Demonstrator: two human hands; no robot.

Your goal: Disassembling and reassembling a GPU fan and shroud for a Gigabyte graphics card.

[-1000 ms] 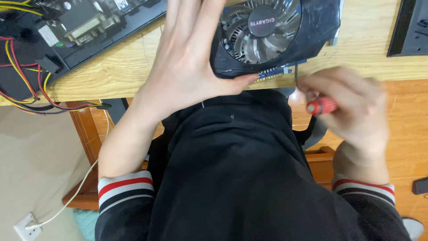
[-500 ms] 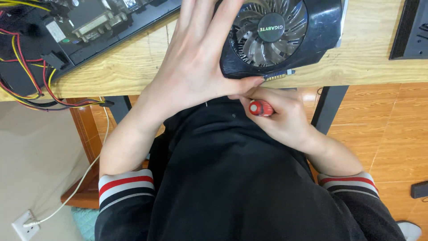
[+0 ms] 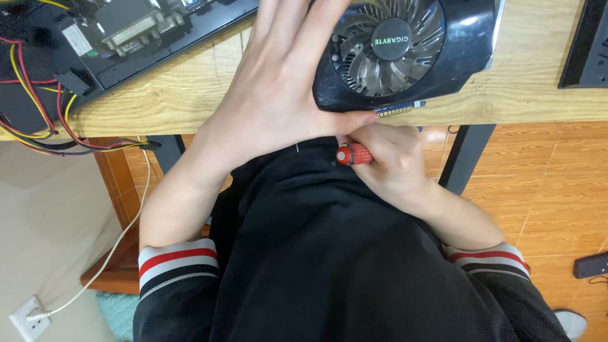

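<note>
Head view shows the black graphics card [image 3: 405, 50] lying fan-up at the near edge of the wooden desk [image 3: 190, 95], its gold connector strip just over that edge; its shroud and fan are still in place, so I judge the work on it barely begun; which screws are out cannot be told. Left hand [image 3: 278, 95] lies open and flat, fingers spread, thumb pressed against the card's near side; right hand [image 3: 386, 161] is curled shut around a red-handled screwdriver [image 3: 353, 154], held just under the desk edge, its tip hidden.
</note>
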